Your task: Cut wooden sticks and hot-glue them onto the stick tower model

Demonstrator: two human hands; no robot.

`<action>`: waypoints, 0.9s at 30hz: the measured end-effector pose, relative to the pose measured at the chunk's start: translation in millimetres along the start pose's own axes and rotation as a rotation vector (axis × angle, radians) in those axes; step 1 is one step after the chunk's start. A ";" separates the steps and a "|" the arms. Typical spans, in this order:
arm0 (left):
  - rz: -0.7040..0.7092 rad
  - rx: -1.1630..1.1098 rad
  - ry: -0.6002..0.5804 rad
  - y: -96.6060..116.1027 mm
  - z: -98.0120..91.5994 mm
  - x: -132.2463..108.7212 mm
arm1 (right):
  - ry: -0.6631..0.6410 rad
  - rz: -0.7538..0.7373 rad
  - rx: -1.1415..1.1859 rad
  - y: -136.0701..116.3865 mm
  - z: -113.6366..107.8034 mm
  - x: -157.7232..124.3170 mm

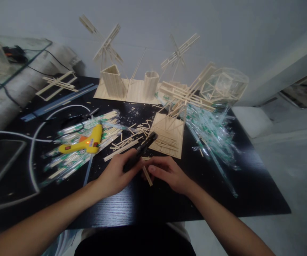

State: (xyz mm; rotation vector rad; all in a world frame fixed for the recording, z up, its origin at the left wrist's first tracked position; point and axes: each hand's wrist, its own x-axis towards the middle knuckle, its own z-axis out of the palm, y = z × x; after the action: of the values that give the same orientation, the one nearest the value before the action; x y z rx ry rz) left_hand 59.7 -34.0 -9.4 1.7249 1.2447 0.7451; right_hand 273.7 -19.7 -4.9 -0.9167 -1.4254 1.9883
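Note:
My left hand (pixel 120 174) is closed around a black plier-like tool (pixel 149 142), which points away to the upper right; its exact kind is hard to make out. Close beside it, my right hand (pixel 169 172) has its fingers curled on short thin wooden sticks (pixel 148 177) that slant down toward me. The two hands nearly meet at the fingertips. Just beyond them a wooden base board (pixel 178 151) carries a row of cut sticks and a windmill-like frame (pixel 188 96). To its left lie loose cut stick pieces (pixel 128 142).
A yellow glue gun (pixel 93 140) rests on plastic-wrapped stick bundles (pixel 73 167) at the left, near a white cable (pixel 32 156). Behind stand stick towers (pixel 113 83) on boards. Crumpled plastic wrappers (pixel 212 124) and a round stick frame (pixel 224 85) are at the right.

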 end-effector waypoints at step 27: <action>0.019 -0.023 0.050 -1.3 3.5 3.5 | 0.002 0.041 -0.131 2.3 1.3 4.2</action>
State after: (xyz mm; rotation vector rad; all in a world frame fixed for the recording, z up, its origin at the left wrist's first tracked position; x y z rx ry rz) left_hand 63.2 -31.5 -12.2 1.7109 1.2503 0.8157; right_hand 270.0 -18.1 -7.8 -1.0120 -1.5626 1.9413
